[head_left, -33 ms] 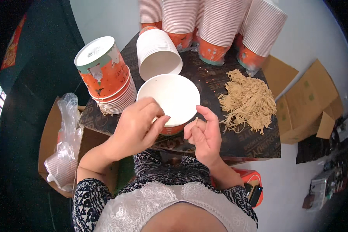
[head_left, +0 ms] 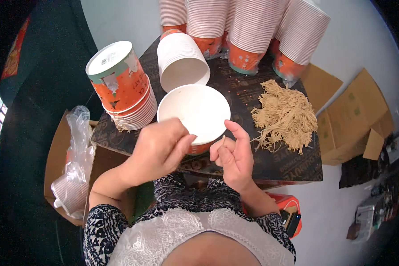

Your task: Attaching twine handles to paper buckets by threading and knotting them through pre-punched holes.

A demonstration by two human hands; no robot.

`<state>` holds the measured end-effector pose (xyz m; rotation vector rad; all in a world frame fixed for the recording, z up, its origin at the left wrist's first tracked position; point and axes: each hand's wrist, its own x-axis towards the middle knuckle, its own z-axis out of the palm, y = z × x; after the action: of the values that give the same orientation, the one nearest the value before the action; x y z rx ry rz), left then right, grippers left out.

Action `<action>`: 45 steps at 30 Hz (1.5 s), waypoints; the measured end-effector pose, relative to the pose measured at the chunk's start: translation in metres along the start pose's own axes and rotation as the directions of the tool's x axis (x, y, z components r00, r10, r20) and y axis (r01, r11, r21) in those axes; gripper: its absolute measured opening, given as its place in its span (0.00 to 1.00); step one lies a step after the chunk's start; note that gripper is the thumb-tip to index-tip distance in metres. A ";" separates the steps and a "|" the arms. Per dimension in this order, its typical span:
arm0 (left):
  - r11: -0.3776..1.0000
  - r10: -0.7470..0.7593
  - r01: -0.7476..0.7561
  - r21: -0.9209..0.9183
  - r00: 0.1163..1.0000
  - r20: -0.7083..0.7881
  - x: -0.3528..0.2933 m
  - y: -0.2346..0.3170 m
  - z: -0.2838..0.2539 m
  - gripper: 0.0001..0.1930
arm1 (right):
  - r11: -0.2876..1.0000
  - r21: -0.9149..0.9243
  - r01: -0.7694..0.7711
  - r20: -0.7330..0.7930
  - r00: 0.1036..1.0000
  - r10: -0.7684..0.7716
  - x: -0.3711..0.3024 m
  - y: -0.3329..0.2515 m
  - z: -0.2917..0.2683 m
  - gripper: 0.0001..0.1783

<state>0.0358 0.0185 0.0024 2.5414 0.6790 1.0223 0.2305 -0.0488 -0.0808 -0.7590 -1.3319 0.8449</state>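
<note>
A white-lined paper bucket with an orange outside stands upright at the table's near edge. My left hand is closed in a pinch over its near-left rim; what the fingers hold, if anything, is hidden. At the rim's near right, my right hand is curled shut, with a short end of tan string poking up between thumb and fingers. Its one raised finger reaches close to the rim. To the right lies a loose heap of tan strings.
An upside-down stack of orange buckets stands at left. Behind the upright bucket, a nested white stack lies on its side. Wrapped bucket stacks line the back. Cardboard boxes flank the dark table; the left box holds wrapped buckets.
The fingers of my left hand have curled in slightly, and the hand has turned a little. My right hand stays nearly still.
</note>
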 end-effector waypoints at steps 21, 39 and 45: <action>0.935 -0.240 0.261 -0.241 0.964 0.112 -0.018 0.017 0.035 0.14 | 0.931 -0.350 0.104 0.066 0.994 -0.087 -0.012 -0.013 0.003 0.24; 0.865 -0.306 0.369 -0.341 0.925 0.224 -0.021 0.023 0.047 0.13 | 0.903 -0.375 0.211 0.136 0.976 -0.171 -0.018 -0.014 -0.008 0.22; 0.873 -0.310 0.367 -0.320 0.926 0.217 -0.024 0.025 0.051 0.09 | 0.906 -0.415 0.085 0.030 0.996 -0.079 -0.022 -0.015 -0.008 0.06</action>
<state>0.0647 -0.0208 -0.0346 2.0682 0.7809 0.7322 0.2390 -0.0748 -0.0797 -1.0211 -1.5680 0.4996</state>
